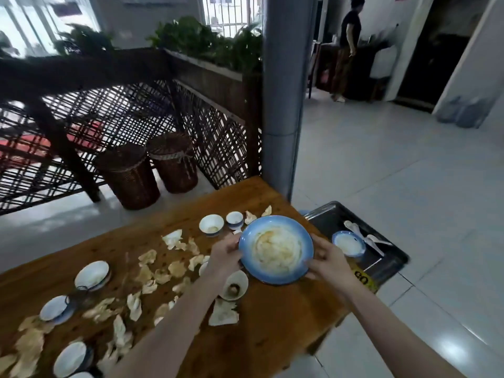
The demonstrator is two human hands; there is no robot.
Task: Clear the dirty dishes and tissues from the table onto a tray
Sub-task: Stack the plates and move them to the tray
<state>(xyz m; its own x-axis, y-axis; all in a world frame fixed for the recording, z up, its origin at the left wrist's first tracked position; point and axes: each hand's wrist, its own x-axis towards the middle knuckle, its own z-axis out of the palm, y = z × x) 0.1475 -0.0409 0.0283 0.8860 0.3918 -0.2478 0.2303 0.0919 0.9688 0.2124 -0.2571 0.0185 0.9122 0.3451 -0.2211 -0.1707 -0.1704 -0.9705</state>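
A large blue plate (276, 250) smeared with food is held above the right end of the wooden table (283, 323). My left hand (223, 259) grips its left rim and my right hand (326, 257) grips its right rim. To the right, beyond the table's end, stands a dark metal tray (327, 218) with a small blue bowl (348, 243) and white spoons (365, 237) in it. Several small white bowls (211, 224) and many crumpled stained tissues (174, 268) lie scattered over the table. One small dish (234, 287) sits just below the plate.
Two wicker baskets (131, 177) stand on the floor behind the table, against a dark lattice fence (109, 115). A grey pillar (283, 91) rises past the table's far corner. A person (347, 47) stands far off at the right. Tiled floor (395, 159) spreads to the right.
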